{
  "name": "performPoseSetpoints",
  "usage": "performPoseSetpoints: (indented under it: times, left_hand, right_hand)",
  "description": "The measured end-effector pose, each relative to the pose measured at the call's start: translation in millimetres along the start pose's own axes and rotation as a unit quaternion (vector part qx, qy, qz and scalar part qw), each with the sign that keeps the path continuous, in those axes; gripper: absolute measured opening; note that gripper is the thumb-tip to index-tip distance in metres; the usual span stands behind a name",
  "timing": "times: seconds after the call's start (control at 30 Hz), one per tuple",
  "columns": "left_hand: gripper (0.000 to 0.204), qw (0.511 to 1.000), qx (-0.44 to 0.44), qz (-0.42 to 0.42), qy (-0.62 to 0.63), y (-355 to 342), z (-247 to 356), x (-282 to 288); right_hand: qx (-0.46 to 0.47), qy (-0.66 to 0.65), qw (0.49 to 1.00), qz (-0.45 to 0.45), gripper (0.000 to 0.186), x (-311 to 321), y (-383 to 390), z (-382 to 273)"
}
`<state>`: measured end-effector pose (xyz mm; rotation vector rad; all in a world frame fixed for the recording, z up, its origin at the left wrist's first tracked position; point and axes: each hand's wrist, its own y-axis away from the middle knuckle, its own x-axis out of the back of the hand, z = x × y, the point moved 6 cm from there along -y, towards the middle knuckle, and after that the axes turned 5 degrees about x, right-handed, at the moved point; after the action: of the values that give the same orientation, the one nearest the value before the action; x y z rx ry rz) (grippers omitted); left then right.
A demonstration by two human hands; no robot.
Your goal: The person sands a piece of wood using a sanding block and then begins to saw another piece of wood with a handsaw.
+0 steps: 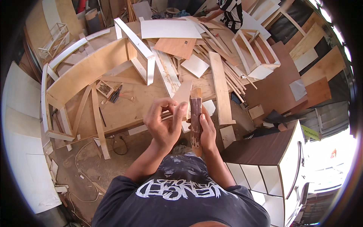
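Both upper edges free, left fingers (165, 103) pinch pale strip (183, 91), right fingers (204, 122) clasp block (195, 117).

We tag two bits of print. First is big white stylised lettering (166, 193) curving across the front of the dark T-shirt (170, 212), lower middle of the frame, large enough to make out as letters though bent and partly broken up by the cloth's folds. Second is a yellow-green panel (312, 132) at the right of the frame, just beside the bright area, where we see one short row of small dark capitals.
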<state>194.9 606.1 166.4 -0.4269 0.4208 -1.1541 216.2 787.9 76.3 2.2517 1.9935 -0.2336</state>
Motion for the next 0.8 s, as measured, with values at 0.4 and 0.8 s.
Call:
performPoseSetpoints:
  times: [0.4,0.8]
  left_hand:
    - [0.049,0.922,0.003,-0.16,0.353,16.7,-14.7,-53.0]
    - [0.048,0.955,-0.176,-0.238,0.036,-5.5,20.0,-192.1]
  right_hand:
    - [0.079,-0.145,0.986,0.0,0.059,2.1,-14.5,-40.0]
    - [0.201,-0.138,0.968,-0.066,0.064,113.2,-56.1,-100.2]
